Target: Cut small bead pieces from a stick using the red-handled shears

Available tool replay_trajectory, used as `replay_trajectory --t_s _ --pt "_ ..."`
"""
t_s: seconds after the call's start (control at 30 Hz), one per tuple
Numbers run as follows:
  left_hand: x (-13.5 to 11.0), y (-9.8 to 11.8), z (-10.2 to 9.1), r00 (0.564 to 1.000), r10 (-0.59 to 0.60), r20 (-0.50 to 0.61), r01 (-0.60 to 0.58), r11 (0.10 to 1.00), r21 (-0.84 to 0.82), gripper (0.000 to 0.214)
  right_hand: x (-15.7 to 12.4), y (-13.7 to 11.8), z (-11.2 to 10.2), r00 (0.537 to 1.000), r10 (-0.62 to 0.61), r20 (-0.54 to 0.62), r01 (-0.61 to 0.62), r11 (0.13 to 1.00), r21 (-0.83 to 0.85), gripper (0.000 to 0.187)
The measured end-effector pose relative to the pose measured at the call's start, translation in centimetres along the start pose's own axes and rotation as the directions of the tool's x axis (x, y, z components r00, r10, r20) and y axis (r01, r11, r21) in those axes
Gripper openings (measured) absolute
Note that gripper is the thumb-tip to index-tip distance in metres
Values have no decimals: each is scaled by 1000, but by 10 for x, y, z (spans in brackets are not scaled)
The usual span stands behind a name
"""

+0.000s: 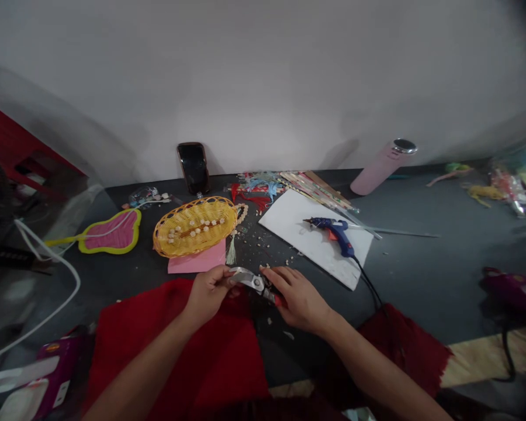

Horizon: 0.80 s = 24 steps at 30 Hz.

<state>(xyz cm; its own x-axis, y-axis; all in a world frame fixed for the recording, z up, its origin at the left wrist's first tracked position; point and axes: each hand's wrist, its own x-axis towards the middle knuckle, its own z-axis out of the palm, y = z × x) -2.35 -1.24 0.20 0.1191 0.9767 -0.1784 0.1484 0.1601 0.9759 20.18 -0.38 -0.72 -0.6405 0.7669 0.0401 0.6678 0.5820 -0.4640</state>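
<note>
My right hand (298, 297) is closed around the red handle of a pair of pruning shears (251, 280), whose metal blades point left. At the blade tips, my left hand (209, 293) is closed in a pinch. Whatever lies between its fingers is too small and hidden to make out. Below my left hand a red cloth (175, 351) covers part of the dark table. Just beyond it a yellow woven basket (195, 240) holds strings of small pale beads, and it rests partly on a pink sheet (197, 261). A pale tassel (231, 251) with a bead loop lies beside the basket.
A blue glue gun (333, 231) lies on a white board (298, 234), its cord running toward me. Behind stand a phone (193, 168) and a pink bottle (379, 169). A pink-and-yellow fan-shaped piece (111, 232) is at left. Sticks and tassels lie at the back.
</note>
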Motion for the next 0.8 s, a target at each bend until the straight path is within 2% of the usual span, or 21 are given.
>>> replay_trajectory --t_s 0.2,0.47,0.63,0.8 --pt "1 1 0 997 -81 19 82 996 -47 8 0 -1 -1 1000 -1 10 1 1000 8 64" --pt "0 -3 1 997 -73 26 75 995 -71 12 -2 -4 2 999 36 -22 -35 999 38 58" --pt "-1 0 0 998 -58 15 59 996 -67 11 0 -1 5 999 9 -44 -9 1000 5 60" --pt "-1 4 -2 992 -101 69 107 991 -77 8 1 3 3 1000 -19 -20 19 1000 7 60"
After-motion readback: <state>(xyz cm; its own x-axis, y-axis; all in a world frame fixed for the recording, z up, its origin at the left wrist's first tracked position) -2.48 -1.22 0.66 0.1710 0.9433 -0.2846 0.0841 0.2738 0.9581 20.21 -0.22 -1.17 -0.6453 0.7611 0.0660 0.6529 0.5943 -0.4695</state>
